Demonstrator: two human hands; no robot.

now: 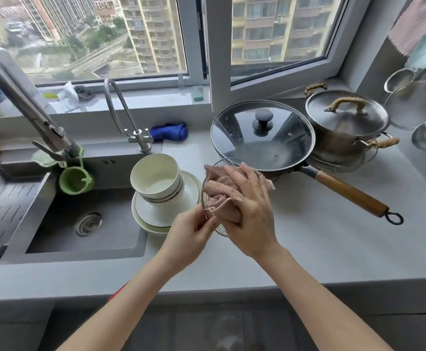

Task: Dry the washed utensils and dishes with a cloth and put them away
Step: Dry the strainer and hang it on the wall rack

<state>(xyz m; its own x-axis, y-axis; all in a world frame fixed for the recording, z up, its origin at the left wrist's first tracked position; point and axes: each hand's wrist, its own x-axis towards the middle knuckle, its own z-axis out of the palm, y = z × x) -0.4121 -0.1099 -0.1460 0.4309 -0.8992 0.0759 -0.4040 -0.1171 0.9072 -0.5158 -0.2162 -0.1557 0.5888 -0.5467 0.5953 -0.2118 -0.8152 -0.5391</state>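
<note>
**Drying of a wire strainer over the worktop, head view.** We see both hands meeting at the middle of the frame, above the grey worktop (pixel 308 236).

- **Left grip.** The left hand (pixel 194 231) comes in from 7 o'clock. Its fingertips are closed in a pinch on the near edge of the wire strainer (pixel 203 196).
- **Right grip.** The right hand (pixel 250 211) comes in from 5 o'clock. Its fingers are curved over the bunched pink cloth (pixel 219 188), which they press into the strainer.
- **Task's thing.** The strainer is held between the two hands. Its rim shows as an arc on the 9 o'clock side of the cloth and again at 6 o'clock, under the right palm. The hands and cloth hide any handle, so we cannot tell its long axis.
- **Deciding relation.** The cloth lies at 12 o'clock from the left pinch and directly under the right fingers. We judge that the right hand would do the wiping while the left steadies or turns the rim.

**Waiting dishes.** The stacked bowls (pixel 156 178) stand on plates (pixel 153 228) at 9 o'clock from the strainer, just beside it on the sink (pixel 93 224) edge. They are nearer the left hand.

**Other vessels.** The lidded wok (pixel 262 138) lies at 1 o'clock, close behind the cloth, and a lidded pot (pixel 346 122) stands beyond it.
</note>
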